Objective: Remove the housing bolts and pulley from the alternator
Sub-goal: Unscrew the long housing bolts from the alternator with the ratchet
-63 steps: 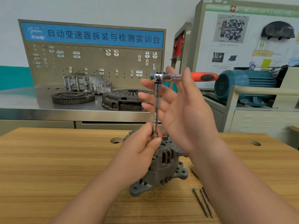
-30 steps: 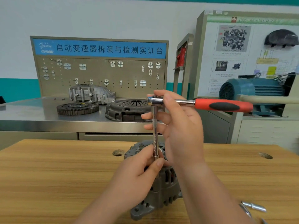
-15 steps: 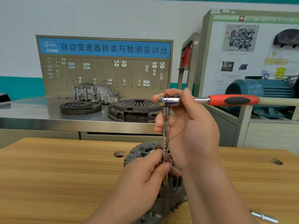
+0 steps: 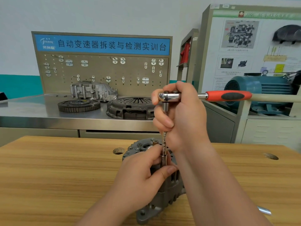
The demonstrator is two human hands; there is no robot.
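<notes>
Back bench: a toothed flywheel point(image 4: 79, 105) and a clutch cover point(image 4: 130, 108) lay on the steel bench point(image 4: 32, 115) beyond our table.
Left hand: our left hand point(image 4: 141, 180) pinched the foot of the extension bar point(image 4: 164, 144) between thumb and curled fingers, at the alternator's top edge.
Alternator: the alternator point(image 4: 169, 190) stood at the centre of the wooden table point(image 4: 48, 176), directly under both hands and partly hidden by the left.
Right hand: our right hand point(image 4: 184, 118) wrapped its fingers round the ratchet point(image 4: 171, 97) head and the top of the upright bar.
Handle: the orange grip point(image 4: 228, 95) pointed level to the right.
Far right: a loose metal pin point(image 4: 264, 210) lay on the table beside our right forearm.
</notes>
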